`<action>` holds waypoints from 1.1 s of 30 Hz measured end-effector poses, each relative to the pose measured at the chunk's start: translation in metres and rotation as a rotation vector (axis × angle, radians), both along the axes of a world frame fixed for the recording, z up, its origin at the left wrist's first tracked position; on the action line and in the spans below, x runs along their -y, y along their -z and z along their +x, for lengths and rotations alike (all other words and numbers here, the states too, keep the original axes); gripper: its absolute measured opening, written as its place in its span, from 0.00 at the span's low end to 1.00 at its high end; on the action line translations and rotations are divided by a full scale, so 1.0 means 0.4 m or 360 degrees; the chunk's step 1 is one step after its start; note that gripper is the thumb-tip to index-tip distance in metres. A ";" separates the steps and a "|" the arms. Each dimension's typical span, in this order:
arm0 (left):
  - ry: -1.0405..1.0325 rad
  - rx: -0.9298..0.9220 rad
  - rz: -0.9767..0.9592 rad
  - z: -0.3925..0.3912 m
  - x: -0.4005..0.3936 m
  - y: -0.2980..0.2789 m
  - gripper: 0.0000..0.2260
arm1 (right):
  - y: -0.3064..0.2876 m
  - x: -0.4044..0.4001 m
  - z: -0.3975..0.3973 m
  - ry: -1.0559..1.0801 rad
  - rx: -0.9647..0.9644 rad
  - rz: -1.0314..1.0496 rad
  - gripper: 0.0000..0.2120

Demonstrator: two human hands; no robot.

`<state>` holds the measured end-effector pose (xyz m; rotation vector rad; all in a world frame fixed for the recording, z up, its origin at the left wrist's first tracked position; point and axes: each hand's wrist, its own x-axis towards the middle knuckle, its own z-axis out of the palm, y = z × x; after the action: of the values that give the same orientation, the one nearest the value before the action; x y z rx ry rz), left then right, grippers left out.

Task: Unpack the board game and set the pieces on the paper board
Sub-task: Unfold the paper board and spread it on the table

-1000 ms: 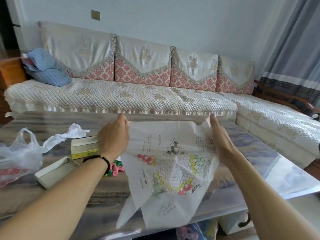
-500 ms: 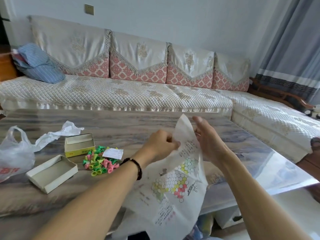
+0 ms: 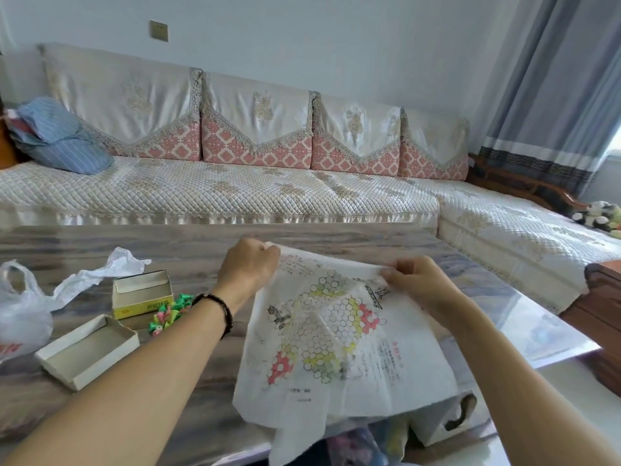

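Thin white paper is hanging between two hands. It is the paper board (image 3: pixel 339 334), one sheet with a star of little rings in pink, yellow and green. The left hand (image 3: pixel 250 265) is pinching the top left edge with curled fingers, and the right hand (image 3: pixel 418 280) is pinching the top right edge the same way. The sheet is drooping down over the near edge of the table (image 3: pixel 208 243), crumpled and not yet flat.

Two open box halves are sitting on the table to the left: the box tray (image 3: pixel 142 292) with a yellow side, and the box lid (image 3: pixel 87 351) nearer the person. One small heap of game pieces (image 3: pixel 168 316), green and pink, is lying just beside the tray, partly hidden by the left arm. One black bracelet (image 3: pixel 223 309) is circling the left wrist. One plastic bag (image 3: pixel 23 314) is lying at the far left.
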<state>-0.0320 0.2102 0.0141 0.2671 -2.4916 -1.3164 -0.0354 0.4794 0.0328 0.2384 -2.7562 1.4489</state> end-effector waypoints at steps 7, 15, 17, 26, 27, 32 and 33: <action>0.0708 -0.0071 0.0470 0.039 -0.019 -0.026 0.32 | -0.082 0.073 -0.017 -0.0267 -0.0174 0.0231 0.09; 0.0111 -0.0308 0.0147 -0.019 -0.058 0.029 0.11 | -0.084 0.047 -0.064 -0.0572 -0.0099 0.0569 0.19; 0.0058 -0.0329 0.0099 -0.036 -0.059 0.055 0.12 | -0.062 0.015 -0.101 -0.0500 0.0029 0.0747 0.14; 0.0347 -0.0314 -0.0593 -0.144 -0.053 0.191 0.35 | 0.130 0.040 -0.318 -0.0225 -0.0327 0.1325 0.09; 0.0404 -0.0219 -0.0789 -0.163 -0.045 0.212 0.35 | 0.161 0.051 -0.344 -0.0207 -0.0356 0.1357 0.10; 0.0329 0.0035 -0.1187 -0.309 0.012 0.332 0.13 | 0.291 0.113 -0.474 -0.0182 -0.0427 0.1428 0.10; 0.0304 0.0043 -0.1147 -0.339 0.027 0.348 0.13 | 0.307 0.127 -0.497 -0.0188 -0.0433 0.1424 0.10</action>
<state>-0.1678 0.1993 -0.1252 -0.1250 -2.8659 -0.3933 -0.2342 0.4285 -0.0901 0.5528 -2.9603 0.0714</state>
